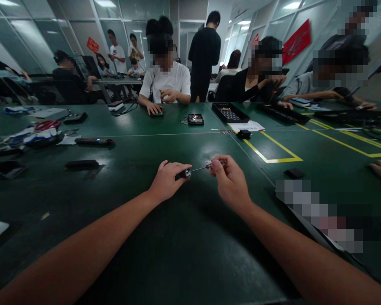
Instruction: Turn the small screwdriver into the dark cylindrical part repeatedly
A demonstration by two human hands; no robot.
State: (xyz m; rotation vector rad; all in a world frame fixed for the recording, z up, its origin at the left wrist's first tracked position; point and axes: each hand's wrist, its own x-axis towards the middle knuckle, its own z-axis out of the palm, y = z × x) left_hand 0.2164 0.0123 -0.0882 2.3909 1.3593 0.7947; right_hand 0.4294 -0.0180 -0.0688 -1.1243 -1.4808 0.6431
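Low over the green table, my left hand is closed around a small dark cylindrical part whose round, silvery end faces right. My right hand pinches the reddish handle of a screwdriver. Its thin metal shaft points left, and the tip reaches the round end of the part; whether it sits in a screw I cannot tell. Most of the part is hidden behind my left fingers.
A dark bar-shaped object and a black-and-red tool lie to the left, near red-handled scissors. Ahead are an open dark case, a black tray and a small black block. Co-workers sit across the table.
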